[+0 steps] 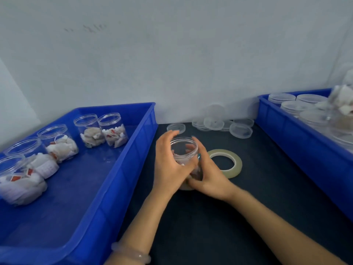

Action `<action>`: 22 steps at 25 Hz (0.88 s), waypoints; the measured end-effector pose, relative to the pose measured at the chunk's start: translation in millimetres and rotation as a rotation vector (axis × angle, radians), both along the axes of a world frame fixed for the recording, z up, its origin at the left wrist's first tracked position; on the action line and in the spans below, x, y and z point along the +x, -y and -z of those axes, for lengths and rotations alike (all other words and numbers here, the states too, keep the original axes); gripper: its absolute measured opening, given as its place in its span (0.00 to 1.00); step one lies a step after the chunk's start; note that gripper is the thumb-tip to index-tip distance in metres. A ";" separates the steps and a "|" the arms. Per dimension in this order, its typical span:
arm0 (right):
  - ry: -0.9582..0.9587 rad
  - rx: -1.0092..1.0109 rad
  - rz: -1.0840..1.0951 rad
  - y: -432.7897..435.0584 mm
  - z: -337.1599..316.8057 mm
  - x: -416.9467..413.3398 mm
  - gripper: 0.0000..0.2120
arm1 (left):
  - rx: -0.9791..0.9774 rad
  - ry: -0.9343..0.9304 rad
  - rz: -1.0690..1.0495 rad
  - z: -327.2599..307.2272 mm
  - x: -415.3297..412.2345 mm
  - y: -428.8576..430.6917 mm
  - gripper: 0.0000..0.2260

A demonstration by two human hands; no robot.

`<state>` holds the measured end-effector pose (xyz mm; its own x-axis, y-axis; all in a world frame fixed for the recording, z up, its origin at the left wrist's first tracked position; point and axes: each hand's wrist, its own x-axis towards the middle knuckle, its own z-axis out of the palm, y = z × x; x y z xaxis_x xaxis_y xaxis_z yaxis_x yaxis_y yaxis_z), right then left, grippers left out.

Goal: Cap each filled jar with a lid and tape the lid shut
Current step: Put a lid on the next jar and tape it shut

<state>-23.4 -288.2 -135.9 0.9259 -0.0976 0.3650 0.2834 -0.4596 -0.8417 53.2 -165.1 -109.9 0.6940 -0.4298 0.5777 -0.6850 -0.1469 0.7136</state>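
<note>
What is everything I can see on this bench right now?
Left bin: one, blue, table's left side.
Open jars: five, clear, filled, inside left bin.
Held jar: one, clear, uncapped, table centre.
Loose lids: several, clear, table's back.
Tape roll: one, pale, flat, right of held jar.
Right bin: one, blue, right side, holding clear lidded containers.
Bracelet: one, pale, left wrist.
Left grip: curled round held jar.
Right grip: curled round held jar.

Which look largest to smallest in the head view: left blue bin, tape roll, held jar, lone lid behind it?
1. left blue bin
2. tape roll and held jar, too alike to rank
3. lone lid, though farther away
</note>
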 end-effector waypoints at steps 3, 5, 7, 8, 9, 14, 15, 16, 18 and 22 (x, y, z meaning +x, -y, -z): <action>0.036 -0.270 0.266 55.3 -5.8 4.2 0.31 | -0.137 -0.233 0.114 13.5 9.1 2.3 0.41; -0.076 -0.319 0.596 101.2 -4.9 11.0 0.19 | -0.161 -0.257 0.117 20.6 12.2 5.6 0.40; -0.320 -0.411 0.737 142.7 1.0 18.0 0.18 | -0.186 -0.269 0.105 23.0 11.6 8.3 0.38; -0.422 -0.462 0.719 158.8 5.8 21.2 0.18 | -0.196 -0.272 0.106 22.8 11.5 10.0 0.37; -0.487 -0.514 0.686 170.7 10.4 24.1 0.19 | -0.203 -0.274 0.115 22.4 11.7 11.8 0.37; -0.479 -0.776 0.689 179.6 19.3 30.5 0.21 | -0.206 -0.304 0.187 22.1 12.3 19.4 0.36; -0.369 -0.800 0.738 174.9 17.3 27.1 0.20 | -0.201 -0.308 0.194 21.7 11.9 20.6 0.36; -0.255 -0.800 0.779 168.6 15.6 21.7 0.19 | -0.198 -0.309 0.200 21.6 11.7 21.6 0.36; -0.035 -0.695 0.848 152.5 12.6 8.9 0.18 | -0.191 -0.314 0.216 22.7 12.6 23.4 0.36; 0.300 0.031 0.993 108.6 -22.4 -2.8 0.10 | -0.186 -0.335 0.242 25.8 15.6 23.0 0.39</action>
<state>-26.3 -396.8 -113.5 0.2952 -0.7804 0.5512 -0.0112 -0.5797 -0.8147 68.8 -188.1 -135.7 0.7480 -0.5131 0.4210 -0.4104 0.1410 0.9009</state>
